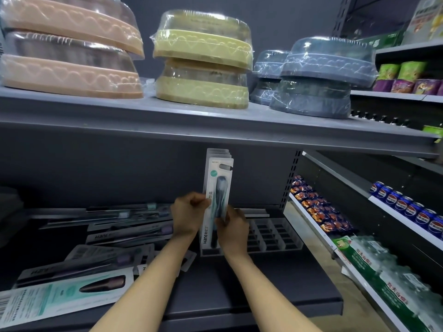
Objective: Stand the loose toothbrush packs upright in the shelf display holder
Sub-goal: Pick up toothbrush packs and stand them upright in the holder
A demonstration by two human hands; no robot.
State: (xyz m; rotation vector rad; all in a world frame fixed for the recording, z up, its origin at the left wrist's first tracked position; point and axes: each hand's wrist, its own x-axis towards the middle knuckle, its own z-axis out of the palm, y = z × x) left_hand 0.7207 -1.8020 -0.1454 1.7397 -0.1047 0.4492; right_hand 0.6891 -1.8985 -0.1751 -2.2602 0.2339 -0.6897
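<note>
A white toothbrush pack (pixel 217 188) stands upright at the front of a row of several upright packs in the left end of the clear slotted display holder (pixel 273 236). My left hand (pixel 189 213) pinches its left edge. My right hand (pixel 233 230) grips its lower right side. Several loose toothbrush packs (pixel 96 259) lie flat in a pile on the grey shelf to the left, the nearest one (pixel 60 298) at the front left corner.
The shelf above carries stacked wrapped plastic basins (pixel 201 65) in pink, yellow and blue. To the right, another shelving unit holds snack packs (pixel 318 209), blue cans (pixel 407 209) and green-labelled bottle packs (pixel 395 286). The holder's right slots are empty.
</note>
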